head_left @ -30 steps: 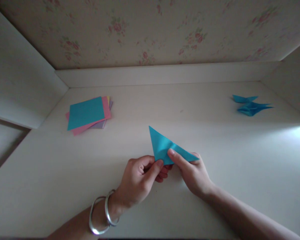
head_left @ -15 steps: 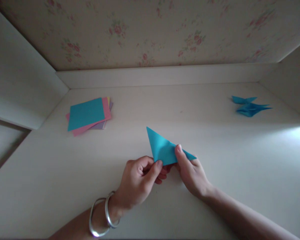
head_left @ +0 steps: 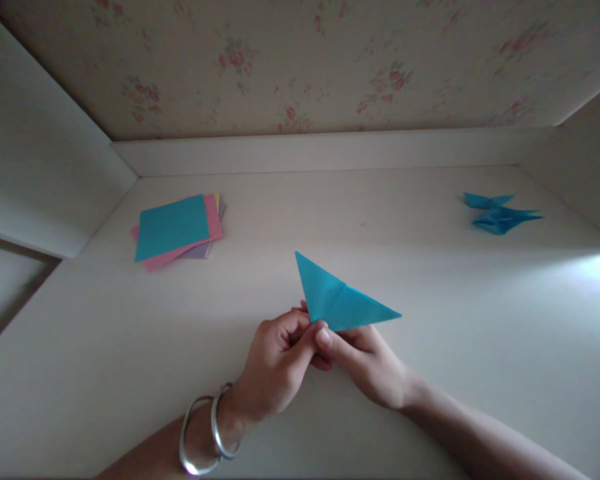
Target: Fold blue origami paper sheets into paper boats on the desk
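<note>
A blue paper folded into a triangle [head_left: 339, 298] is held just above the white desk [head_left: 430, 333], with a crease running down its middle. My left hand [head_left: 280, 363], with silver bangles on the wrist, pinches the paper's near bottom edge between thumb and fingers. My right hand [head_left: 363, 363] pinches the same bottom edge right beside it, thumb on top. The two thumbs almost touch.
A stack of coloured paper squares [head_left: 177, 230], blue on top, lies at the back left. Two folded blue paper pieces [head_left: 497, 212] lie at the back right. Flowered wallpaper rises behind a low white ledge [head_left: 330, 150].
My right thumb slid from the triangle's right part down to the bottom edge next to my left thumb. The triangle's right tip now shows in full.
</note>
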Motion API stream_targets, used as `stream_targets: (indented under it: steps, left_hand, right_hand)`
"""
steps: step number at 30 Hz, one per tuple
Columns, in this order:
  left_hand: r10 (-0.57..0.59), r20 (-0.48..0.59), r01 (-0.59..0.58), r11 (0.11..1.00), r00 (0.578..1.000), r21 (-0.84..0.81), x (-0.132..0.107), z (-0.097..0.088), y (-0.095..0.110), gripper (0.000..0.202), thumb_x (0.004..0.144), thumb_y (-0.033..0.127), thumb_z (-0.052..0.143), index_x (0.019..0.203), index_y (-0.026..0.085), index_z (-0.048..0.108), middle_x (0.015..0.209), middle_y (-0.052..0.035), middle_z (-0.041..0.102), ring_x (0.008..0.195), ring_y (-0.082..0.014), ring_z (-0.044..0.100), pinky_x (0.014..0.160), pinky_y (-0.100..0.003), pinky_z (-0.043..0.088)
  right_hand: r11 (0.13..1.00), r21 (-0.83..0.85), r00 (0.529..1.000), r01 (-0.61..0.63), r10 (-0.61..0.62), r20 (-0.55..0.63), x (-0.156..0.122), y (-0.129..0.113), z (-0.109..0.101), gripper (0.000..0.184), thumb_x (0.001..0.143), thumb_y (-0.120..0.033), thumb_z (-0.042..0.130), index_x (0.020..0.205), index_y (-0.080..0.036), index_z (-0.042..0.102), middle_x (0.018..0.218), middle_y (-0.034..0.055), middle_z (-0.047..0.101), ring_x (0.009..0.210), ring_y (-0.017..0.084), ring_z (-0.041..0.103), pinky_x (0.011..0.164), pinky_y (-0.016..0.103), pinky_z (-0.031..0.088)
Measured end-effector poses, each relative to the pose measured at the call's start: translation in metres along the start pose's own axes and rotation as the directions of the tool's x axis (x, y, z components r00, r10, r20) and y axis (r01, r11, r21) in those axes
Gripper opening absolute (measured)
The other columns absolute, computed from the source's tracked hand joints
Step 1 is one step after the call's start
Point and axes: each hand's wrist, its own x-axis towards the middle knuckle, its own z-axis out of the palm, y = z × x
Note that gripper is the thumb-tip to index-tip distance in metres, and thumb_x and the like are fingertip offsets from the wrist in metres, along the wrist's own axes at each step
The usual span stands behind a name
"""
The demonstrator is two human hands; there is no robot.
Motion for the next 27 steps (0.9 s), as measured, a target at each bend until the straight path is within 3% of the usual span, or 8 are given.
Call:
stream_targets:
  steps: [5,8,13,17,19,22,25,27]
  left_hand:
    - [-0.036,0.042,0.038,0.998,0.998,-0.043,-0.002,0.002,-0.001,0.034,0.091,0.047,0.065,0.077,0.016,0.069,0.073,-0.0055,0.076,0.065,-0.0159,0.072,0.059,-0.024,0.06]
    - [-0.047,0.034,0.049,0.997,0.998,-0.064,-0.002,0.003,0.001,0.033,0.09,0.046,0.067,0.076,0.016,0.069,0.075,-0.0069,0.078,0.066,-0.0166,0.073,0.061,-0.024,0.061]
    - [-0.103,-0.001,0.102,0.987,0.995,-0.124,0.001,0.004,0.004,0.033,0.087,0.046,0.071,0.078,0.014,0.071,0.078,-0.008,0.079,0.069,-0.0165,0.075,0.062,-0.024,0.062]
    - [-0.119,0.001,0.118,0.98,0.993,-0.158,0.004,0.001,0.005,0.034,0.086,0.046,0.072,0.077,0.013,0.07,0.077,-0.0084,0.078,0.068,-0.0161,0.074,0.062,-0.024,0.061]
    - [-0.115,-0.011,0.111,0.98,0.993,-0.168,0.007,-0.002,0.003,0.034,0.086,0.046,0.072,0.077,0.013,0.071,0.076,-0.008,0.077,0.068,-0.0155,0.073,0.063,-0.024,0.061]
    - [-0.083,0.021,0.086,0.983,0.996,-0.162,0.01,-0.006,-0.001,0.035,0.085,0.046,0.073,0.076,0.012,0.069,0.073,-0.0064,0.074,0.066,-0.014,0.07,0.063,-0.024,0.059]
    - [-0.078,0.147,0.098,0.986,0.986,-0.132,0.011,-0.005,-0.004,0.039,0.087,0.05,0.069,0.076,0.013,0.066,0.071,-0.0045,0.07,0.062,-0.0128,0.067,0.06,-0.024,0.057]
    - [-0.093,0.22,0.117,0.988,0.971,-0.099,0.01,-0.004,-0.004,0.042,0.089,0.054,0.064,0.08,0.013,0.064,0.072,-0.0038,0.068,0.062,-0.0126,0.066,0.059,-0.024,0.057]
  right_hand:
    - [0.995,0.094,0.999,0.016,-0.012,-0.046,0.0,-0.002,0.007,0.051,0.1,-0.06,0.042,0.085,-0.017,0.064,0.076,0.0028,0.059,0.072,0.016,0.055,0.071,0.028,0.05]
    - [0.993,0.117,0.993,0.018,-0.003,-0.122,-0.001,0.0,0.001,0.049,0.098,-0.06,0.047,0.079,-0.018,0.062,0.075,0.0026,0.059,0.07,0.016,0.054,0.07,0.029,0.049]
    - [0.987,0.141,0.909,0.074,-0.008,-0.417,-0.001,0.011,-0.015,0.047,0.097,-0.054,0.056,0.067,-0.017,0.062,0.071,0.0035,0.065,0.069,0.018,0.057,0.072,0.032,0.05]
    - [0.944,0.275,0.863,0.181,-0.018,-0.506,0.006,0.005,-0.024,0.044,0.094,-0.057,0.059,0.092,-0.017,0.078,0.092,0.0085,0.078,0.088,0.024,0.068,0.084,0.036,0.054]
    - [0.9,0.329,0.83,0.286,-0.061,-0.555,0.01,-0.003,-0.032,0.043,0.092,-0.059,0.059,0.098,-0.021,0.079,0.098,0.008,0.079,0.09,0.023,0.071,0.08,0.034,0.056]
    - [0.9,0.348,0.844,0.262,-0.039,-0.535,0.014,-0.012,-0.044,0.04,0.092,-0.057,0.058,0.098,-0.024,0.08,0.105,0.0068,0.078,0.082,0.019,0.071,0.065,0.027,0.056]
    - [0.909,0.405,0.941,0.1,0.047,-0.336,0.013,-0.017,-0.046,0.041,0.091,-0.058,0.058,0.099,-0.024,0.079,0.099,0.0065,0.078,0.082,0.02,0.07,0.069,0.029,0.057]
    - [0.912,0.411,0.98,0.005,0.078,-0.185,0.009,-0.02,-0.041,0.043,0.089,-0.059,0.062,0.109,-0.024,0.076,0.101,0.0071,0.077,0.081,0.021,0.071,0.071,0.033,0.057]
